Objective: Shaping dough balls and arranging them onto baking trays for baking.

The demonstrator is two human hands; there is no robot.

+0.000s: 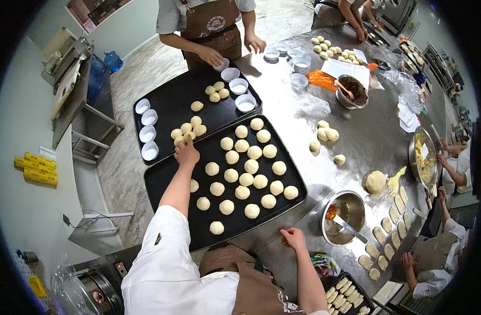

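My left hand (187, 152) reaches over the far edge of the near black baking tray (178, 231), its fingertips on a ball in a cluster of dough balls (200, 130) on the far black tray (167, 104). Whether the fingers grip that ball cannot be told. Many round dough balls (251, 166) lie spread on the near tray. At the steel table's near edge, right of that tray, my right hand (293, 238) hovers with curled fingers, and nothing shows in it. White paper cups (147, 133) line both ends of the far tray.
Across the far tray, a person's hand (211, 56) touches a paper cup. A steel bowl with a spatula (343, 224), a large dough ball (375, 182) and flattened dough pieces (386, 225) lie right. A bowl of dark filling (352, 92) stands farther back. Several co-workers stand around the table.
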